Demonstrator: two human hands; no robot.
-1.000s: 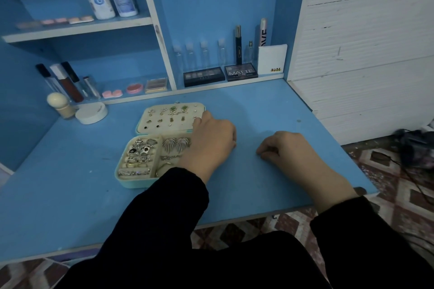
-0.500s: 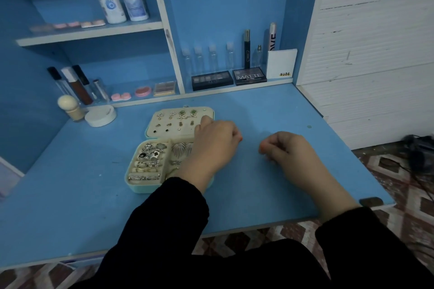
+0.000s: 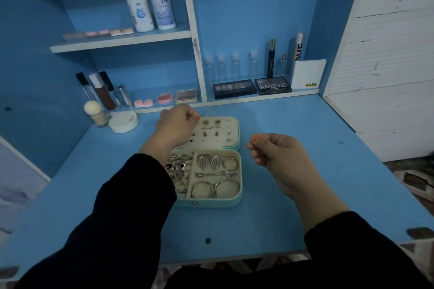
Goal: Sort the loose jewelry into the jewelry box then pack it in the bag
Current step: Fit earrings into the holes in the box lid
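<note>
Two hands: left hand (image 3: 177,125) over the jewelry box (image 3: 211,203), right hand (image 3: 279,157) just beside the box's right edge, raised off the table (image 3: 305,206).
Jewelry box: mint, lying open flat on the blue table; lid (image 3: 234,124) on the far side, tray (image 3: 240,171) on the near side.
Lid: small earrings pinned in rows on its pad, two green earrings (image 3: 206,122) near its far edge.
Tray: rings (image 3: 178,166) heaped in the left compartment; leaf-shaped earrings (image 3: 209,161) and hoops (image 3: 214,189) in the right one.
Left grip: fingers curled, tips pressed together above the lid's far left corner; cannot tell whether they pinch anything.
Right grip: thumb and forefinger pinch a tiny item (image 3: 249,139), too small to identify, level with the lid's near right corner.
Beyond the box: two dark palettes (image 3: 234,88) and small clear bottles (image 3: 235,65) on a shelf.
Left of the box: round white jar (image 3: 124,122), well apart from it.
</note>
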